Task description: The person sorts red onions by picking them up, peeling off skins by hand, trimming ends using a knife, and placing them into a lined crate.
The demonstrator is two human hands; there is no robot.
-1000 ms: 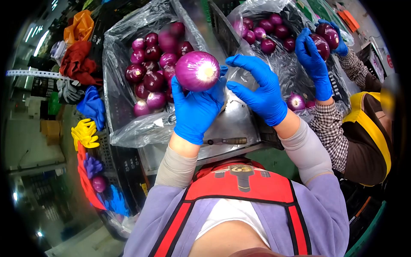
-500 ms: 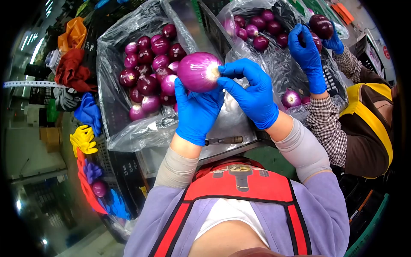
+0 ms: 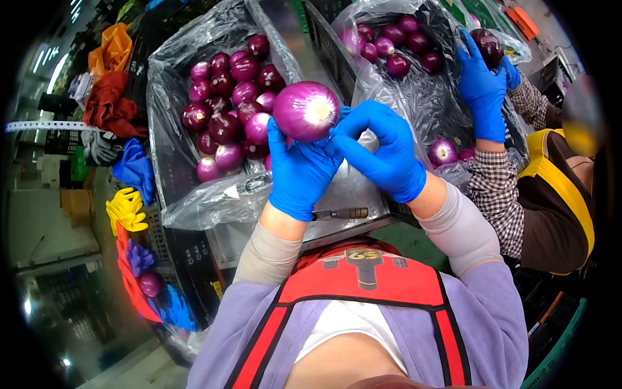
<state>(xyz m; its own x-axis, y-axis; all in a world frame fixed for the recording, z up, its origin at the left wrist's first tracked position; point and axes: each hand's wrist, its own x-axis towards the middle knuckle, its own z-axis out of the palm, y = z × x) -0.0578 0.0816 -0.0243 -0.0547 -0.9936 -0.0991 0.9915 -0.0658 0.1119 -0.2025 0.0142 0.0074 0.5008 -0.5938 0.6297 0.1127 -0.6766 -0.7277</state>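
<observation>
A large peeled red onion (image 3: 303,113) rests in my left hand (image 3: 299,176), whose gloved fingers close around it from below. Its pale end faces up and to the right. My right hand (image 3: 387,155), also in a blue glove, is closed in a pinch at the onion's right edge; I cannot make out what is between the fingertips. Beyond my left hand, a crate lined with a clear plastic bag (image 3: 178,152) holds several red onions (image 3: 223,128). Below my hands, a dark-handled tool (image 3: 343,212) lies on the metal surface, its front end partly covered by my left hand.
At right, a co-worker's blue-gloved hand (image 3: 483,97) holds a dark red onion (image 3: 487,48) over another bag-lined crate (image 3: 398,97) with several onions. Yellow gloves (image 3: 126,211), blue gloves (image 3: 134,170) and cloths hang along the left side.
The onion has turned so its pale end faces up more toward me. My right fingertips have slipped off that end to the onion's edge. The co-worker's hand has moved right.
</observation>
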